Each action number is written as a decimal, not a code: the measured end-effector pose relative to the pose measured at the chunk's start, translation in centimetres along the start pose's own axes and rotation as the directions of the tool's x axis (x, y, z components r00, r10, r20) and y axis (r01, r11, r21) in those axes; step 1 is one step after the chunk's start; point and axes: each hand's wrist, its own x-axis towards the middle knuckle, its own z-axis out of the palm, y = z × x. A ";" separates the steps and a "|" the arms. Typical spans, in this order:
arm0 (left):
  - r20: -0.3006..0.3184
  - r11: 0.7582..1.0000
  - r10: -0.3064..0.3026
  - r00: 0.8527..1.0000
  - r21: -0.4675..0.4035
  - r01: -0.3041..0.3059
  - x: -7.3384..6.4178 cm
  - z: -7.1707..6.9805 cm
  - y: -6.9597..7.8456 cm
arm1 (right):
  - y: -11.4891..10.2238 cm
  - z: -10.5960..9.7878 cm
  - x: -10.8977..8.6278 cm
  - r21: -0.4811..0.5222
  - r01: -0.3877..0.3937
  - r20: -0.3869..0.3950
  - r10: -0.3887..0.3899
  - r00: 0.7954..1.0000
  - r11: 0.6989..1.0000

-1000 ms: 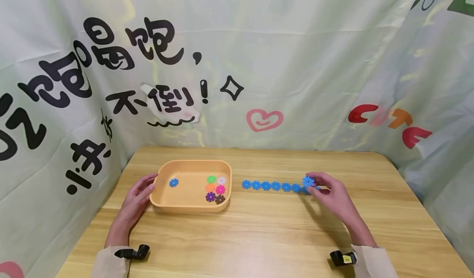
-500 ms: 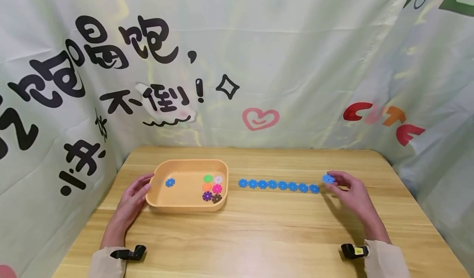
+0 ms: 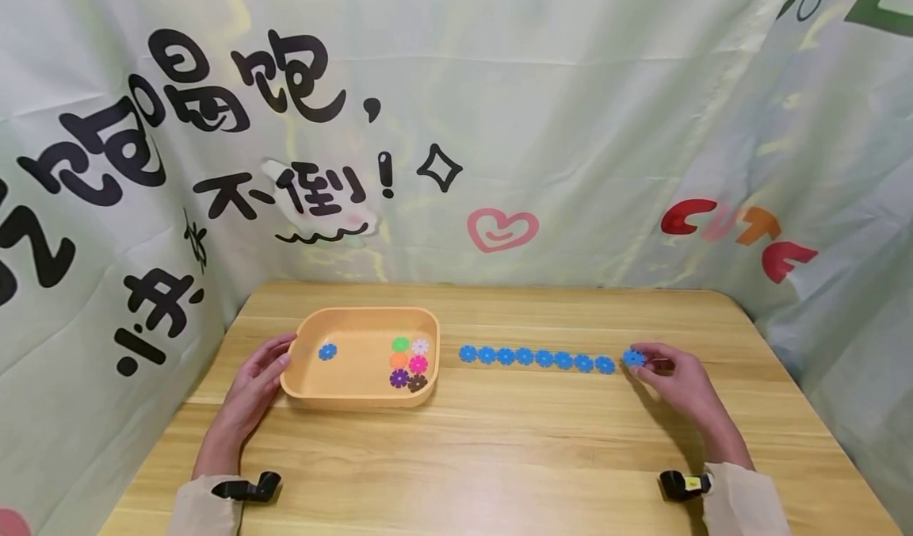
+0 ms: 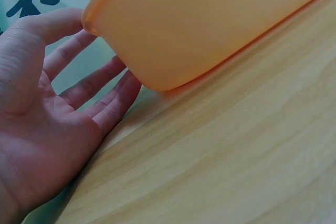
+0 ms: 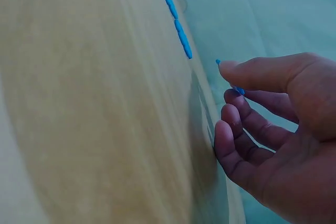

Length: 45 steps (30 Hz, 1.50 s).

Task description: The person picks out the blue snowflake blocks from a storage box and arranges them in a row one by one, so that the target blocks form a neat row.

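Observation:
My right hand (image 3: 678,377) pinches a blue snowflake disc (image 3: 634,357) between thumb and fingers, just off the right end of a row of blue snowflake discs (image 3: 544,358). Several discs lie flat in that row, edge to edge. Seen from the right wrist, only slivers of the held disc (image 5: 239,91) show past the fingertips. At the tray's left end, my left hand (image 3: 251,389) holds the orange tray (image 3: 357,401), thumb at the rim and fingers against the outer wall. Inside the tray, one blue disc (image 3: 327,352) lies on the left.
Several discs sit at the tray's right end, among them a green disc (image 3: 401,345), a pink disc (image 3: 418,364) and a brown disc (image 3: 417,382). The wooden table (image 3: 456,472) backs onto a printed curtain (image 3: 585,147).
My right hand has carried its blue disc rightward from over the row, then lowered it beside the row's end. My left hand stays at the tray. The head view has shifted slightly.

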 end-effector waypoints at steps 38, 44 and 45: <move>0.001 1.000 -0.023 1.000 0.017 0.023 -0.4 -0.1 -0.1 | 0.2 1.1 0.7 -0.064 0.041 0.070 -0.037 0.997 0.997; 0.003 0.999 -0.023 1.000 0.024 0.023 -0.3 -0.2 -0.1 | 0.2 1.1 0.5 -0.053 0.010 0.082 -0.005 0.997 0.999; 0.002 1.000 -0.021 1.000 0.022 0.021 -0.2 -0.1 -0.1 | 0.2 1.1 0.5 -0.052 0.006 0.080 -0.002 0.997 0.999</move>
